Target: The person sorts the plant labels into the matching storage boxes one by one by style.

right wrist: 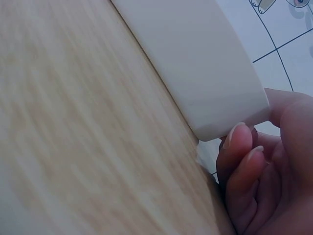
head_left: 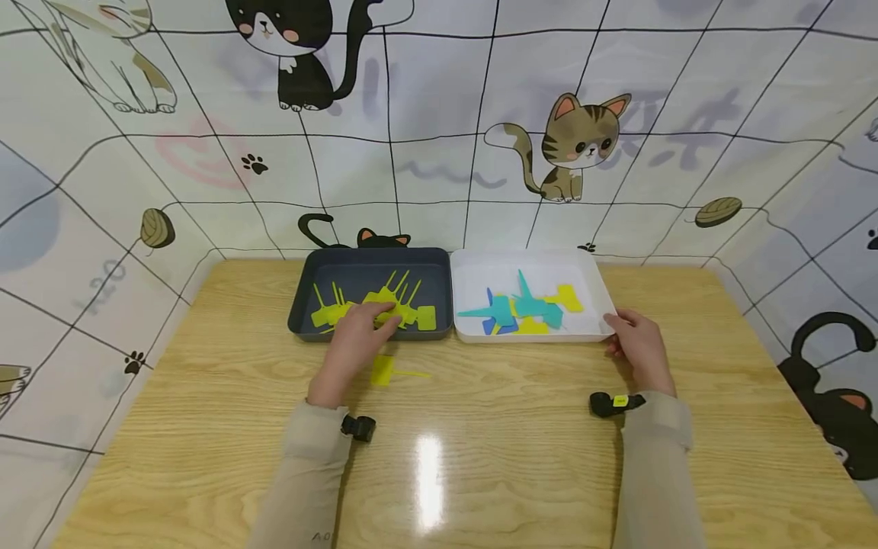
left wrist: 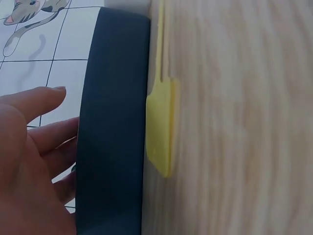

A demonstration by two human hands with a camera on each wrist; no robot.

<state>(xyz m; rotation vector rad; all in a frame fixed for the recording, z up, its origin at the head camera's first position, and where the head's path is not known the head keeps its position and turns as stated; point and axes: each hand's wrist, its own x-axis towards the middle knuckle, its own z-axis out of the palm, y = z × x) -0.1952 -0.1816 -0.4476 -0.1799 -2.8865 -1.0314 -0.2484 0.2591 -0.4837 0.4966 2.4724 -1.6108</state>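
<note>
Over the dark grey tray, my left hand reaches in among yellow flat-headed tags with thin stalks. Its thumb stands apart from the fingers, whose tips are hidden behind the tray wall in the left wrist view. My right hand grips the near right corner of the white tray, thumb on the rim and curled fingers below it. Inside the white tray lie turquoise pointed tags, a few blue pieces and yellow tags.
One loose yellow tag lies on the wooden table in front of the dark tray, its stalk pointing right. The two trays stand side by side near the table's back edge, before a cat-patterned cloth.
</note>
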